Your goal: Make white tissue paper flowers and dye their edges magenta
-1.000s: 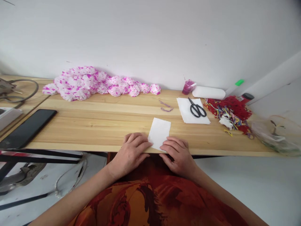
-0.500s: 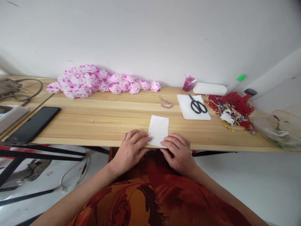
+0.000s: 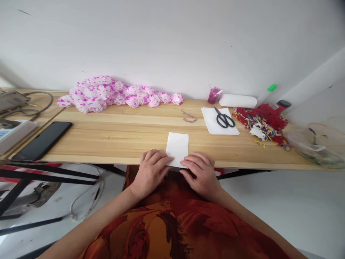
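A white sheet of tissue paper (image 3: 177, 146) lies flat at the near edge of the wooden table (image 3: 121, 138). My left hand (image 3: 151, 170) pinches the sheet's near left corner, fingers curled on the paper. My right hand (image 3: 201, 171) grips the near right corner the same way. Both hands sit at the table's front edge, over my orange and red patterned lap.
A row of pink and white paper flowers (image 3: 113, 94) lies along the wall. Black scissors (image 3: 224, 118) rest on a stack of white paper (image 3: 215, 124). Coloured bands (image 3: 262, 120), a pink cup (image 3: 214, 95), a white roll (image 3: 238, 101), a black phone (image 3: 43, 140) and a plastic bag (image 3: 318, 145) are about.
The white sheet has been drawn toward me and turned straighter, square to the table edge. Both hands stay on its near corners.
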The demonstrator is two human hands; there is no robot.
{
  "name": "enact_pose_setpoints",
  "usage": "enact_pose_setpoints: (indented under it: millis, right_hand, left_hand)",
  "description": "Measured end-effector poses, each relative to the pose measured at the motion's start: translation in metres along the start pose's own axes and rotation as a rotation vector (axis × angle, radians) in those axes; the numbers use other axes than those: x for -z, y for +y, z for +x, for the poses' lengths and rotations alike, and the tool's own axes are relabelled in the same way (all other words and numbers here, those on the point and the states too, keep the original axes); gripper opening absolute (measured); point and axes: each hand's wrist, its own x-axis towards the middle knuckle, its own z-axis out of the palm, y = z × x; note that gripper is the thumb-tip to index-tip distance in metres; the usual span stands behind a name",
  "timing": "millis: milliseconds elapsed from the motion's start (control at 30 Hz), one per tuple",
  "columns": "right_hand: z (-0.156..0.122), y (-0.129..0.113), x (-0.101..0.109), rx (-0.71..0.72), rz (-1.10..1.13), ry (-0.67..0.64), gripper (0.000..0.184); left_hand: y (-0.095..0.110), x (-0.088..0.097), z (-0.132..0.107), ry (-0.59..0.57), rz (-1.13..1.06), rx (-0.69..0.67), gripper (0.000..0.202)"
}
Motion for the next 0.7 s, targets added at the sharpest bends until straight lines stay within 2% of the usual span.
enact_pose_setpoints:
  millis: [133, 300, 700]
  right_hand:
    - [-0.0004, 0.0007, -0.0036, -0.023, -0.021, 0.014, 0.011]
    - [-0.001, 0.0007, -0.0022, -0.028, -0.037, 0.026, 0.015]
    - [-0.0019, 0.0026, -0.0061, 0.024, 0.007, 0.073, 0.015]
  left_hand:
    - [0.0004, -0.002, -0.0037, 0.015, -0.006, 0.022, 0.021]
    - [-0.0009, -0.0029, -0.0072, 0.053, -0.013, 0.015, 0.01]
    - [-0.0029, -0.0042, -0.009, 0.121, -0.015, -0.02, 0.011]
